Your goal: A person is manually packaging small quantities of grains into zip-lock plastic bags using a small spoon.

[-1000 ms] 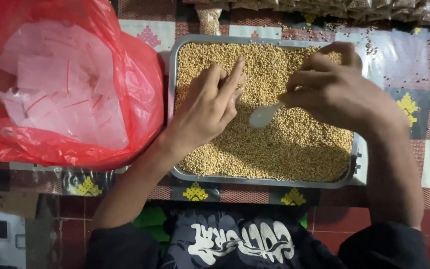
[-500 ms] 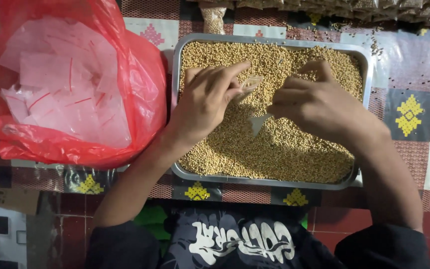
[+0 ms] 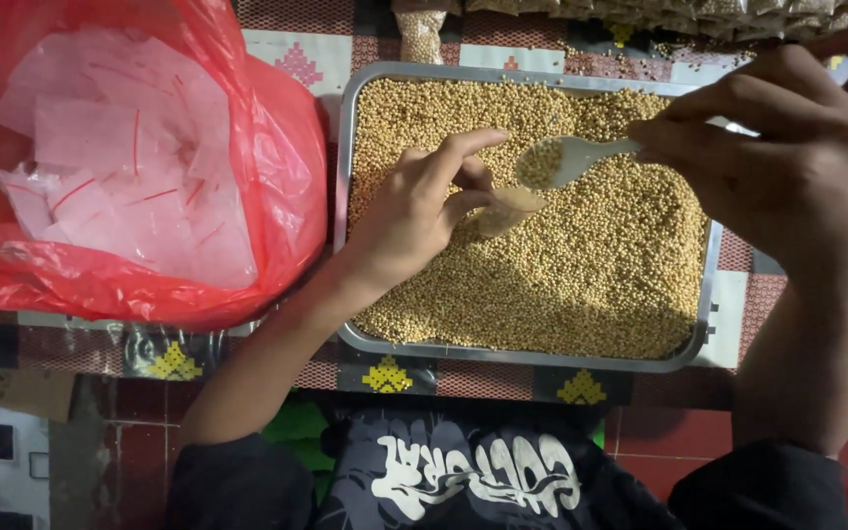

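— Two hands over one tray, that is what the head camera shows. What does the left hand (image 3: 414,221) have?

— Its thumb and fingers are pinched round a small clear packet (image 3: 504,211), partly filled with the same yellow grains. The forefinger is stretched out above it. The packet sits just over the grain, a little left of the tray's middle.

— And the right hand (image 3: 787,167)?

— Closed round the handle of a white plastic spoon (image 3: 561,160). The bowl of the spoon is loaded with grains and hangs right above the packet's mouth, just beside the left forefinger. Whether spoon and packet touch, I cannot tell; the edge of the packet is hard to make out against the grain.

— What about the tray itself?

— A shallow rectangular metal tray (image 3: 348,118), filled almost to the rim with small round yellow grains (image 3: 591,285). It rests on a patterned cloth (image 3: 287,59) with diamond figures.

— Anything to the left of it?

— A big red plastic bag (image 3: 277,177), open at the top, touching the tray's left edge. Inside lies a heap of empty clear packets (image 3: 120,167) with red strips.

— And behind the tray?

— A row of filled packets (image 3: 640,12) along the top edge of the view, with one more (image 3: 420,29) standing just past the tray's far left corner. A few loose grains are scattered there too.

— Below?

— The person's dark printed shirt (image 3: 473,471) and red floor tiles (image 3: 139,402).
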